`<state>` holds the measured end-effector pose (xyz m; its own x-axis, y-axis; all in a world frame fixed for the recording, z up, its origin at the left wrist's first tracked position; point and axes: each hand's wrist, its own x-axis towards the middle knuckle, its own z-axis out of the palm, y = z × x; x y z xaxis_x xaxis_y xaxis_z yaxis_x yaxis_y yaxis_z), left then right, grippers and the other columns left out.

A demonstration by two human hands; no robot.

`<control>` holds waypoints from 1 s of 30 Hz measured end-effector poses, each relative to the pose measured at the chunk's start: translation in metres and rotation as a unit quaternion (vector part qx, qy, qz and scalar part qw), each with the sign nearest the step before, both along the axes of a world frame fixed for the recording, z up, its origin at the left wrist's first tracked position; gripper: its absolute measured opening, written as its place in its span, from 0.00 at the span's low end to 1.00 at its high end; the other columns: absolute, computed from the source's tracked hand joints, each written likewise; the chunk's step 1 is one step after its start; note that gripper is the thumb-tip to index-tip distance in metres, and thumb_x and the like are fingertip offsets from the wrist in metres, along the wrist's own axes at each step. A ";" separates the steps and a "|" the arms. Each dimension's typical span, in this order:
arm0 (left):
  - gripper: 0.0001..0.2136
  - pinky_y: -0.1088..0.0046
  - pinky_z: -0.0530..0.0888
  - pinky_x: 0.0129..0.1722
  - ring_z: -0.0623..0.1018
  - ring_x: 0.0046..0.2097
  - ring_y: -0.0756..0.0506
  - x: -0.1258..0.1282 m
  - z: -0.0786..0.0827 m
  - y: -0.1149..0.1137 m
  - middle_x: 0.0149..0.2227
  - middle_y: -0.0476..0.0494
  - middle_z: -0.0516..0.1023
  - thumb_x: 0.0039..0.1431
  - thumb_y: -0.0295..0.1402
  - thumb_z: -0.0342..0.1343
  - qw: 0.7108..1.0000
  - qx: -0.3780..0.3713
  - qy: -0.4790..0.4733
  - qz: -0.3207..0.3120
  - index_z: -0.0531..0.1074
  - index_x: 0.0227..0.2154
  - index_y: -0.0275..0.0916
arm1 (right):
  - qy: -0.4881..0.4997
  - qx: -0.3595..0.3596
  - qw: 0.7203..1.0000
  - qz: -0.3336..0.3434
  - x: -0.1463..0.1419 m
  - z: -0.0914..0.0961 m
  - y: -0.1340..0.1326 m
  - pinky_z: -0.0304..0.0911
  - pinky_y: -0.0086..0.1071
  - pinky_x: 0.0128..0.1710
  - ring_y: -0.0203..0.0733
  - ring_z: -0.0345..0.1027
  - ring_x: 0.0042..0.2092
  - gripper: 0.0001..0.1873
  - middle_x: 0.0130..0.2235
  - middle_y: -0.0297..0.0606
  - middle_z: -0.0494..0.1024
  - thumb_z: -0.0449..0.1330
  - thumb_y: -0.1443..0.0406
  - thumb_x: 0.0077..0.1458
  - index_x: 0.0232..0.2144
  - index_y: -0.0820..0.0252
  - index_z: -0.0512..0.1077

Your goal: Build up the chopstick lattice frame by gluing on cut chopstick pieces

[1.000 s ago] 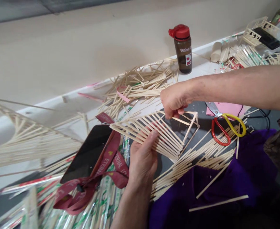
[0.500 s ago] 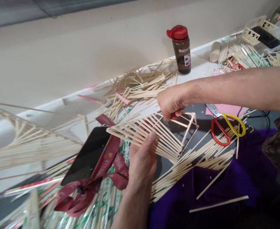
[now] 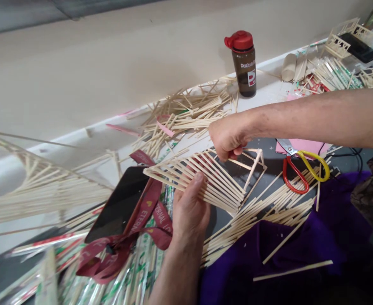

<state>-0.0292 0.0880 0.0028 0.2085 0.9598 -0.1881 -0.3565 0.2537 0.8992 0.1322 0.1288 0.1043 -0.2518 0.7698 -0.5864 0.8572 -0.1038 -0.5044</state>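
A small frame of pale wooden sticks [image 3: 223, 182], with a fan of slats on one side and an open triangular end, is held up over the dark work surface. My left hand [image 3: 191, 209] grips its near left side from below, thumb on top of the slats. At the far edge of the frame, my right hand [image 3: 227, 136] is closed in a downward pinch at a stick; its fingertips are partly hidden. Loose sticks [image 3: 265, 212] lie just below the frame, next to scissors [image 3: 296, 165] with one red and one yellow handle.
A black phone [image 3: 116, 205] with a maroon lanyard [image 3: 148, 207] lies left, over wrapped chopsticks [image 3: 138, 267]. A larger stick model [image 3: 46, 186] stands far left. Behind are a stick pile [image 3: 193, 114] and a red-capped bottle [image 3: 244, 67]. Purple cloth [image 3: 288, 254] covers the near right.
The view has shifted slightly, so the surroundings appear a little displaced. Both hands keep their hold on the stick frame, with almost no visible movement.
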 end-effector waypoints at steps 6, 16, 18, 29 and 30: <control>0.08 0.73 0.73 0.49 0.78 0.45 0.43 0.004 0.003 -0.001 0.29 0.50 0.78 0.41 0.37 0.69 1.000 0.009 -0.015 -0.002 0.76 0.23 0.43 | 0.031 -0.005 0.999 -0.028 -0.003 -0.006 -0.002 0.49 0.20 0.16 0.26 0.57 0.18 0.11 0.18 0.31 0.63 0.54 0.78 0.44 0.16 0.66 0.60; 0.09 0.67 0.73 0.52 0.78 0.47 0.41 0.002 0.001 -0.002 0.33 0.49 0.80 0.42 0.37 0.68 1.000 0.012 0.006 0.013 0.77 0.27 0.43 | 0.015 -0.015 1.000 -0.023 -0.005 -0.003 -0.003 0.50 0.19 0.18 0.26 0.58 0.20 0.07 0.20 0.31 0.65 0.54 0.77 0.46 0.19 0.70 0.64; 0.10 0.68 0.73 0.52 0.78 0.47 0.41 0.003 0.001 -0.002 0.36 0.49 0.81 0.43 0.38 0.68 1.000 0.022 0.006 0.007 0.78 0.30 0.43 | 0.002 -0.018 1.000 -0.020 -0.005 -0.001 -0.003 0.50 0.18 0.18 0.25 0.59 0.21 0.06 0.21 0.31 0.67 0.55 0.77 0.47 0.20 0.71 0.66; 0.10 0.63 0.76 0.45 0.79 0.45 0.39 0.004 -0.003 -0.001 0.39 0.46 0.81 0.45 0.39 0.67 0.999 0.044 -0.008 -0.012 0.77 0.31 0.44 | -0.019 -0.029 0.999 -0.013 -0.006 0.000 -0.004 0.51 0.20 0.19 0.25 0.59 0.20 0.04 0.21 0.34 0.69 0.57 0.75 0.47 0.21 0.71 0.68; 0.10 0.63 0.77 0.44 0.79 0.44 0.39 0.004 -0.003 -0.001 0.38 0.46 0.81 0.45 0.39 0.67 0.999 0.043 -0.011 -0.013 0.77 0.31 0.44 | -0.018 -0.032 0.999 -0.012 -0.007 0.000 -0.004 0.50 0.20 0.18 0.25 0.59 0.20 0.05 0.21 0.34 0.70 0.56 0.76 0.47 0.21 0.71 0.67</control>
<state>-0.0250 0.0870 -0.0006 0.2362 0.9666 -0.0995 -0.3706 0.1843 0.9103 0.1254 0.1244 0.1043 -0.2115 0.7365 -0.6425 0.8718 -0.1551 -0.4647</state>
